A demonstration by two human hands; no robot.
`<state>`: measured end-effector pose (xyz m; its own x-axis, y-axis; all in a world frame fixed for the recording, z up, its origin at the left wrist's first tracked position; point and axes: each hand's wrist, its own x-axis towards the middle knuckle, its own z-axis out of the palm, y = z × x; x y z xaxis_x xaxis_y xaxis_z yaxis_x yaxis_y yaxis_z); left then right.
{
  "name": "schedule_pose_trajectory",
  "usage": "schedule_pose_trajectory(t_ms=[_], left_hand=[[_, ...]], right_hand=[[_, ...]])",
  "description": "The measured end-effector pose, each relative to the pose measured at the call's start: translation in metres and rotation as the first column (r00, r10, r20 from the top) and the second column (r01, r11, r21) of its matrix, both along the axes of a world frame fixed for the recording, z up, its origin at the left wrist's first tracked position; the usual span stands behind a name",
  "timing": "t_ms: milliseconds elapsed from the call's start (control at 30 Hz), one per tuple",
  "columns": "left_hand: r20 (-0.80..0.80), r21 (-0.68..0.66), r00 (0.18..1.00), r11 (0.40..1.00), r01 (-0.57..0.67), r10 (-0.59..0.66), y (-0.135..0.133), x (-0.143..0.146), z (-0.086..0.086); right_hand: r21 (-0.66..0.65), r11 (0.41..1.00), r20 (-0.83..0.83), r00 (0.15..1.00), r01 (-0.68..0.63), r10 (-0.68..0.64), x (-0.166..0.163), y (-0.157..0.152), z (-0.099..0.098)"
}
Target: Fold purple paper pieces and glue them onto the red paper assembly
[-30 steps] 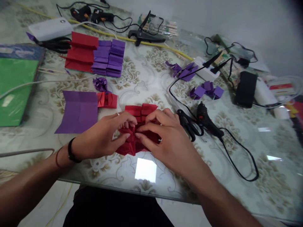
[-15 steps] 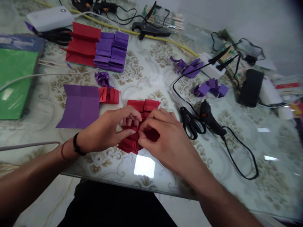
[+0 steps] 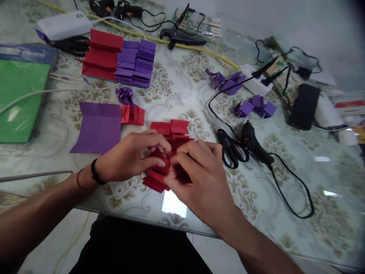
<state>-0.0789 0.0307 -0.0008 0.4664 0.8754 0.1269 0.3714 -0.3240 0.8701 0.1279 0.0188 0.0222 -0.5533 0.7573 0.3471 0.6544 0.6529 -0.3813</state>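
A red folded paper [image 3: 155, 180] with several pleats lies on the table in front of me, partly covered by both hands. My left hand [image 3: 132, 154] rests over its left side, thumb and fingers curled in on the folds. From the right, my right hand [image 3: 201, 167] pinches the paper near its middle; the fingertips are partly hidden. Just left of the hands is a creased purple sheet [image 3: 99, 127], beside a small red folded piece [image 3: 132, 115]. Crumpled purple paper [image 3: 124, 95] sits behind that piece.
To the right lie black scissors [image 3: 231, 148] and a hot glue gun [image 3: 253, 142] with a looping cord. Purple folded pieces [image 3: 255, 106] are near a white power strip [image 3: 256, 82]. Pleated purple paper [image 3: 135, 62] and a green pack [image 3: 21, 101] lie at the left.
My right hand has shifted slightly, its fingers lifting and bending more. The red paper's folds have spread and turned a little under the hands. The view has moved slightly.
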Motion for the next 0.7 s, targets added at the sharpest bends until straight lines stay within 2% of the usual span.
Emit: schedule_pose_trajectory(t_ms=[333,500,700], left_hand=[[0.055,0.000,0.998,0.999,0.039,-0.039,-0.001,0.002,0.001],[0.117,-0.005,0.993,1.000,0.015,-0.014,0.001,-0.002,-0.003],[0.116,0.070,0.992,0.997,0.038,-0.046,0.001,0.000,-0.006]], right_hand=[[0.051,0.999,-0.042,0.999,-0.002,0.004,0.005,-0.005,0.001],[0.161,0.978,-0.066,0.990,0.132,-0.123,0.016,-0.002,0.013],[0.089,0.996,0.013,1.000,0.015,-0.016,0.023,-0.001,0.012]])
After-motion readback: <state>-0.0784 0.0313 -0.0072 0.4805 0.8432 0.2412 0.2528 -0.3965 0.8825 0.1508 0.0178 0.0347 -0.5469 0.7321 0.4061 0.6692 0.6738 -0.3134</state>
